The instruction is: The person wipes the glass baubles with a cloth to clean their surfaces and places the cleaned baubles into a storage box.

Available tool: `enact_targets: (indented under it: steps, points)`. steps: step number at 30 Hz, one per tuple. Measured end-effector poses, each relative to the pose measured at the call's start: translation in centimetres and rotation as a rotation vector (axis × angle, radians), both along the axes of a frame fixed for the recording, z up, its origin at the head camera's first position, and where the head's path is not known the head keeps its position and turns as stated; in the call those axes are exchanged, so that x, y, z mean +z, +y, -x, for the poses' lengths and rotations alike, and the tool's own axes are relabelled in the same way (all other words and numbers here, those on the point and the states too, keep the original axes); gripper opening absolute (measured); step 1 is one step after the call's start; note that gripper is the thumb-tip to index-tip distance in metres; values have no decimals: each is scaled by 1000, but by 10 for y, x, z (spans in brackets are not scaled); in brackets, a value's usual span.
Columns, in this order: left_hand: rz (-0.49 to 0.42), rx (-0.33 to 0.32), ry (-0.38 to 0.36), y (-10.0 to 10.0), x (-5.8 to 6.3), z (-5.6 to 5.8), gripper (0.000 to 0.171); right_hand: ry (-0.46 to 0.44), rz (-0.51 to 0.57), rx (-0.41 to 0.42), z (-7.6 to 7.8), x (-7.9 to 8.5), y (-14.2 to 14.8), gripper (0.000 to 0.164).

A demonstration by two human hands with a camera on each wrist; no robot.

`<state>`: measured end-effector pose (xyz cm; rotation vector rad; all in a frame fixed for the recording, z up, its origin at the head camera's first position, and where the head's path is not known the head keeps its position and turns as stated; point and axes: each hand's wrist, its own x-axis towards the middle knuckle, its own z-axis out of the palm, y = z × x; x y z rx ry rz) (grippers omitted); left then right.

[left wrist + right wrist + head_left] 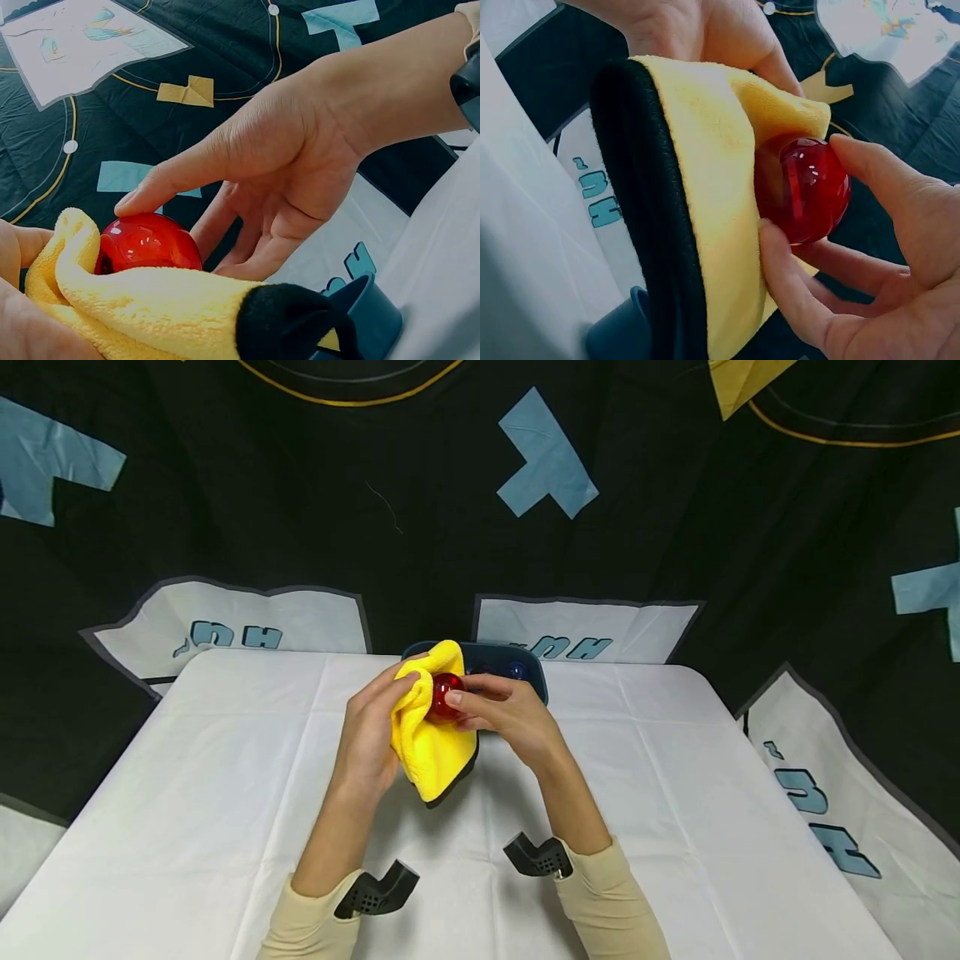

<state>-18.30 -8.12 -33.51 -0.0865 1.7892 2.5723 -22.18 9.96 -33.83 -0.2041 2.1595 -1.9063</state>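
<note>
A shiny, see-through red ball [446, 697] sits between both hands above the white table. My right hand [517, 714] pinches it between thumb and fingers; the right wrist view shows the thumb and fingertips around the ball [814, 191]. In my left hand [367, 731] is a yellow cloth [435, 760], held folded behind and beside the ball. The cloth [157, 307] touches the ball's lower side in the left wrist view and has a black border [274, 322]. Part of the ball is hidden by the cloth.
A dark blue container [536, 672] stands behind the hands near the table's far edge, with a small blue round thing [517, 670] inside. White cloth covers the table [600, 760]. Beyond it hangs a dark printed backdrop [427, 552].
</note>
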Motion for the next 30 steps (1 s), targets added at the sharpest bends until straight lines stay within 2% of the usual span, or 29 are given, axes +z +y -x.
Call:
enact_targets:
  steps: [8, 15, 21, 26, 30]
  points:
    - [-28, 0, 2, -1, -1, 1, 40, 61, 85, -3, -6, 5, -1, 43]
    - [-32, 2, 5, -2, -1, 1, 40, 104, 36, 30, -8, 6, 0, 51]
    - [-26, -1, -4, -1, 0, 0, 39, 82, -14, -4, -8, 4, 0, 50]
    - [5, 6, -6, 1, 1, -1, 38, 17, -2, -24, -6, 3, 1, 42]
    - [20, 9, 7, 2, 2, -2, 39, -1, -3, -23, -3, 2, 1, 41]
